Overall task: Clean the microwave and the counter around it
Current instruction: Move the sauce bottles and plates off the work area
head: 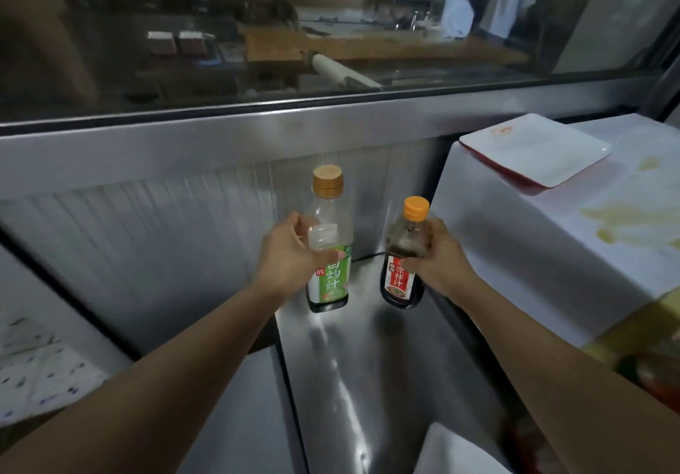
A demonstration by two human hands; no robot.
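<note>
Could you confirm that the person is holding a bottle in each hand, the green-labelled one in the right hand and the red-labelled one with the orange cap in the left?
Not quite: the hands are swapped. In the head view, the left hand grips the green-labelled bottle, and the right hand grips the red-labelled bottle with the orange cap. The rest is right: each hand holds one bottle.

Shiny metal table (368, 381), green-label bottle (328, 252) and dark sauce bottle (403, 263) near its back wall, white cloth (452, 451) at front
</note>
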